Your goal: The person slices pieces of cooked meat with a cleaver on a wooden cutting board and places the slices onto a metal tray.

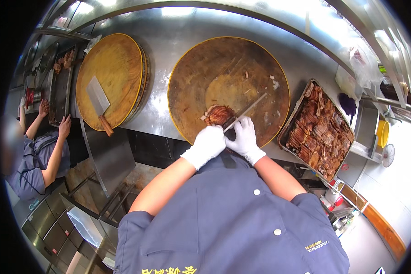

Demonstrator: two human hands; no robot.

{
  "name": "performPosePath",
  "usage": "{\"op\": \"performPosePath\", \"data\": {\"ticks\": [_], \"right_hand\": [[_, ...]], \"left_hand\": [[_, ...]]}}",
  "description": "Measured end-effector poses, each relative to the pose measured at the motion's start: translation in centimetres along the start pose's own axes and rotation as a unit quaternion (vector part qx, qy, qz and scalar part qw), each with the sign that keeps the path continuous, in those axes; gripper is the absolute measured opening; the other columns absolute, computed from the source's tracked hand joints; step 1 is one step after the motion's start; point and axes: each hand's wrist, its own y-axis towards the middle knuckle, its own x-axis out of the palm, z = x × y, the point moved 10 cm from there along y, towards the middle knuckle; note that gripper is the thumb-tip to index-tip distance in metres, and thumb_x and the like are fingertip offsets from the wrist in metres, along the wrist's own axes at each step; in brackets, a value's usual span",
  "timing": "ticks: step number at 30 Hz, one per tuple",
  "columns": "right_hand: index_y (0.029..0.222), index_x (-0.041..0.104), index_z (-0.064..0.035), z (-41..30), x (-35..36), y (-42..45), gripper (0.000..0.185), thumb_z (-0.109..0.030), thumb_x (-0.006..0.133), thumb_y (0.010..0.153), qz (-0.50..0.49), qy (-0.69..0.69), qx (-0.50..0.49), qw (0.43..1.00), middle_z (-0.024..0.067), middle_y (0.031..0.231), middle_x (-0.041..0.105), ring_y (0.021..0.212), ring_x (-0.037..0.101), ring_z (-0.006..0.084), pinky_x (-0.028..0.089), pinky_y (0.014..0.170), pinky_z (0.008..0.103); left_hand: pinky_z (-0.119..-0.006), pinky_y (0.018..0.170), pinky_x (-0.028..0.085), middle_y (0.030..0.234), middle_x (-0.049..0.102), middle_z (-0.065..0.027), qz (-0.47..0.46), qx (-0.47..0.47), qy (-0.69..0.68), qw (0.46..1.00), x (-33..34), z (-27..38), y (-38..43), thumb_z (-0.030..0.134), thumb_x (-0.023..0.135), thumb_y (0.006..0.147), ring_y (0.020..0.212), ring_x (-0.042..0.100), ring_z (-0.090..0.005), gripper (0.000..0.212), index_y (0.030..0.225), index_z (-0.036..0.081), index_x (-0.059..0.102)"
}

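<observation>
A cleaver [250, 108], seen nearly edge-on, slants across a round wooden chopping block [191, 73]. Its near end meets my left hand [207, 142], which is gloved in white and closed around the handle; the handle itself is hidden. To the blade's left lies a sliced piece of dark-glazed roast meat [220, 114], just in front of my left hand. My right hand [245, 137], also gloved, is curled close to the blade's right side, over a dark piece [231, 134] that looks like more of the meat and is mostly covered.
A tray of sliced roast meat [320, 133] stands to the right. On the left, a second cleaver [98, 96] lies on another round block [120, 61], its handle over the edge. Farther left a co-worker [44, 154] handles a metal tray [60, 96]. A metal shelf edge [246, 13] crosses above.
</observation>
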Motion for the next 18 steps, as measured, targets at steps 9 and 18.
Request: {"op": "performPosePath", "data": {"ticks": [9,18], "right_hand": [[0.120,0.057,-0.0096,-1.9,0.3,8.4,0.058,-0.022,0.077,0.068,-0.153,-0.014,-0.167,0.974,0.0140,0.119,0.056,0.113,0.053,0.0361,0.048,0.097,0.0449],[0.106,0.068,-0.0055,-5.1,5.8,9.9,0.048,-0.014,0.083,0.061,-0.417,-0.216,-0.167,0.867,0.0140,0.110,0.064,0.105,0.063,0.0326,0.056,0.086,0.0419]], "left_hand": [[-0.046,0.067,0.054,0.078,0.067,-0.0249,0.148,-0.156,-0.153,0.964,-7.6,-4.5,-8.4,0.016,0.059,0.092,0.074,0.068,-0.0417,0.020,0.097,-0.001,0.067],[-0.044,0.067,0.054,0.080,0.069,-0.0245,0.192,-0.260,-0.216,0.921,-6.2,-12.3,-12.4,0.019,0.062,0.092,0.076,0.069,-0.0405,0.023,0.097,-0.003,0.068]]}}
